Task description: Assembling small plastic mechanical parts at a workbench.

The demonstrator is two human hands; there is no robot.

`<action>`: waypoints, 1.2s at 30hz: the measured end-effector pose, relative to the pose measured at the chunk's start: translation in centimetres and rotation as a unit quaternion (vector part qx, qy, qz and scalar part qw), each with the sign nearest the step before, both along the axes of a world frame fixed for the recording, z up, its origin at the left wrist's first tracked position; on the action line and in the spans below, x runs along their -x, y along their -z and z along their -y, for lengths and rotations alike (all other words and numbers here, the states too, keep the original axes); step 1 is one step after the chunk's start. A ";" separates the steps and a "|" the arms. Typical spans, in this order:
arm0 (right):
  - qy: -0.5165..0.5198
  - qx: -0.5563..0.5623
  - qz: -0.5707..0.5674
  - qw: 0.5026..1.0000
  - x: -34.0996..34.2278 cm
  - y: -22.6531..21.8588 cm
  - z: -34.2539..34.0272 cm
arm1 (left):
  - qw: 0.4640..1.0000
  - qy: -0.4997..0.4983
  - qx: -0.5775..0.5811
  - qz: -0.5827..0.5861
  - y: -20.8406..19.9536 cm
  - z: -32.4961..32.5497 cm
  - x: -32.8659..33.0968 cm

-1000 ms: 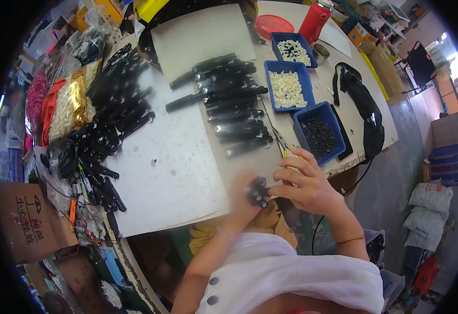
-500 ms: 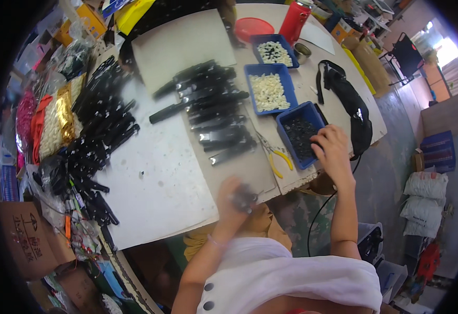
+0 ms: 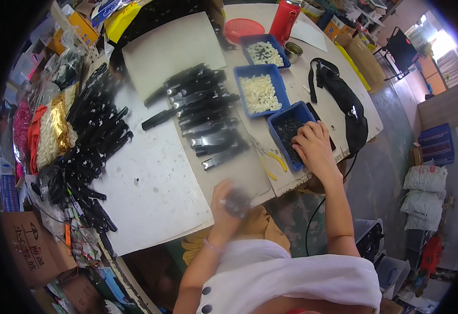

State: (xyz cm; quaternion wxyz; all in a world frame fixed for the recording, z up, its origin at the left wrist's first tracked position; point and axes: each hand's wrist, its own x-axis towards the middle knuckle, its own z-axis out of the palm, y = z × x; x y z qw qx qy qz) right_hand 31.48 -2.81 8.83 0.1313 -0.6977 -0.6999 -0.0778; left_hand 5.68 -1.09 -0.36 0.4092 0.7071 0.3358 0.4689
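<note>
My left hand (image 3: 224,209), closed and smeared by motion, is over the table's front edge. It grips a short dark object (image 3: 238,203) too blurred to name. My right hand (image 3: 317,150) reaches over the near right side of a blue tray (image 3: 274,137) of small black parts (image 3: 287,133). Its fingers are bent together with the tips down among the parts, so what they hold is hidden. Yellow-handled pliers (image 3: 276,161) lie between the hands, left of that tray. Beyond my left hand, several long black pieces (image 3: 203,112) lie in a row on a board.
Two more blue trays, one (image 3: 260,91) behind the other (image 3: 264,52), hold whitish parts. A red flask (image 3: 285,22), metal cup (image 3: 293,50), red plastic dish (image 3: 243,30) and black pouch (image 3: 348,107) stand farther back and right. A large black pile (image 3: 95,141) covers the left side.
My right hand has moved left, its fingers farther into the tray of black parts. My left hand stays near the table edge with its dark object. The whole view has shifted slightly.
</note>
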 end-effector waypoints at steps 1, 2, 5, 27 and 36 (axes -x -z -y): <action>-0.001 0.000 0.000 1.000 0.0 0.0 0.0 | 1.000 -0.002 -0.004 -0.001 0.0 0.0 0.0; 0.003 -0.003 0.002 1.000 0.0 -0.1 0.0 | 1.000 -0.004 -0.008 -0.002 0.0 0.0 0.0; 0.014 -0.009 -0.011 1.000 0.0 -0.2 0.1 | 1.000 -0.004 -0.009 0.003 0.0 -0.1 0.1; -0.407 0.118 -0.056 0.904 11.3 -7.1 -4.3 | 0.997 0.015 0.045 0.055 -1.7 -0.1 -0.4; -0.397 0.066 -0.120 0.908 11.3 -6.1 -4.8 | 0.995 0.046 0.069 0.052 -3.3 0.0 -0.3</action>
